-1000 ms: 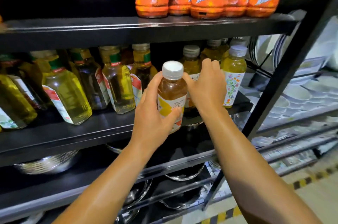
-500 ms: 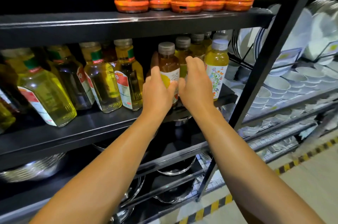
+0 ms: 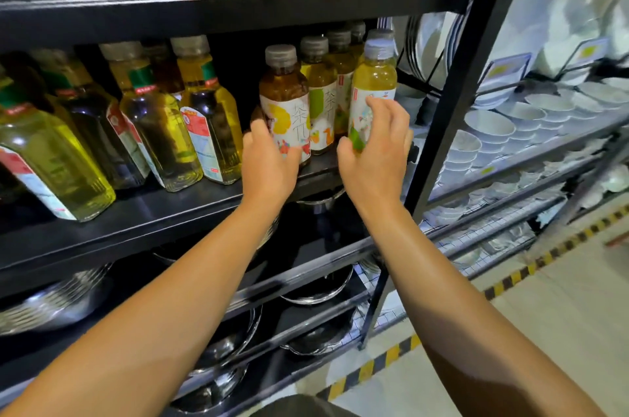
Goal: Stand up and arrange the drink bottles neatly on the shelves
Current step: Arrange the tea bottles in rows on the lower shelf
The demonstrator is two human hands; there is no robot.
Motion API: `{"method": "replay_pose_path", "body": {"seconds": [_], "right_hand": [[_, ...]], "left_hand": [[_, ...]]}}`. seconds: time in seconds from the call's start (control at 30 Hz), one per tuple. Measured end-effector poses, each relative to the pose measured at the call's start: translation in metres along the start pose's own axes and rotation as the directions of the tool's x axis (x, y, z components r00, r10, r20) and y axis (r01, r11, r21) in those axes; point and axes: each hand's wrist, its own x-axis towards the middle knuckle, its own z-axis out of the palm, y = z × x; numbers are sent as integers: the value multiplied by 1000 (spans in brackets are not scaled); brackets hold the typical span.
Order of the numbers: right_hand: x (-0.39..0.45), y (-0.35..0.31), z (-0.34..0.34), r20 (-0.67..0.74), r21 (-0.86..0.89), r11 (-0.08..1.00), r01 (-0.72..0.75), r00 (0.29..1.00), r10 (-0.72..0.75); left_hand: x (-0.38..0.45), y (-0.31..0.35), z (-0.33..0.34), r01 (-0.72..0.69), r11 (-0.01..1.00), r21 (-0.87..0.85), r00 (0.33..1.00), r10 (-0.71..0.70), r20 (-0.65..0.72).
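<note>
My left grip (image 3: 269,161) and right grip (image 3: 374,157) are bare: no gloves, rings, or watch at either wrist. Both my forearms are bare too, with no sleeve showing anywhere along them up to the frame's edge. At the bottom edge a bit of dark grey clothing (image 3: 299,407) of mine shows.

— What are the shelves (image 3: 238,4) made of?
— Black metal, matt, with a faint sheen along the edges.
— And the tea bottles (image 3: 284,99)?
— Clear glossy plastic, smooth paper-like labels, grey ribbed caps. The bowls (image 3: 490,127) look like glazed white ceramic; the pans (image 3: 51,304) below are shiny steel.
</note>
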Motion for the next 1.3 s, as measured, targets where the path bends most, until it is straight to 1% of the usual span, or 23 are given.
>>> {"method": "replay_pose_path", "body": {"seconds": [0.07, 0.1, 0.23, 0.37, 0.47, 0.63, 0.7, 0.8, 0.87, 0.93, 1.03, 1.13, 1.23, 1.3], "right_hand": [[0, 15, -5, -13, 7, 999, -52, 999, 52], [1, 22, -6, 2, 13, 998, -66, 998, 66], [4, 39, -6, 137, 51, 995, -91, 987, 84], [5, 47, -5, 181, 109, 987, -117, 979, 96], [4, 49, 0, 222, 145, 985, -96, 973, 62], [0, 44, 7, 354, 192, 977, -93, 935, 20], [-3, 42, 8, 343, 196, 976, -96, 939, 24], [-12, 32, 9, 235, 179, 978, -104, 970, 60], [-19, 18, 12, 188, 176, 978, -113, 979, 79], [-26, 0, 19, 213, 202, 976, -76, 977, 32], [-33, -36, 33, 273, 273, 962, -12, 960, -65], [-36, -73, 43, 291, 348, 937, 31, 946, -140], [-41, -110, 51, 305, 415, 908, 55, 932, -196], [-51, -135, 60, 332, 457, 885, 85, 907, -259]], "left_hand": [[-1, -1, 3, 15, 1000, 25, 1000, -14, -11], [0, -1, 4, 22, 999, 33, 1000, -22, -15], [8, 0, 7, 85, 992, 89, 996, -83, -26], [19, 0, 11, 147, 978, 146, 989, -143, -32], [24, -1, 15, 172, 976, 132, 985, -169, -39], [23, 3, 11, 212, 968, 136, 977, -214, -2], [16, 4, 7, 196, 976, 99, 979, -200, 32], [-8, -2, -6, 69, 996, -48, 993, -64, 103], [-28, -10, -26, 15, 992, -125, 992, 1, 126], [-44, -24, -53, -17, 993, -115, 996, 26, 80], [-56, -52, -98, -40, 999, -13, 997, 39, -60], [-60, -81, -141, 9, 999, 44, 979, 0, -202], [-62, -104, -181, 73, 995, 73, 950, -47, -310], [-65, -119, -205, 87, 993, 79, 922, -50, -383]]}}
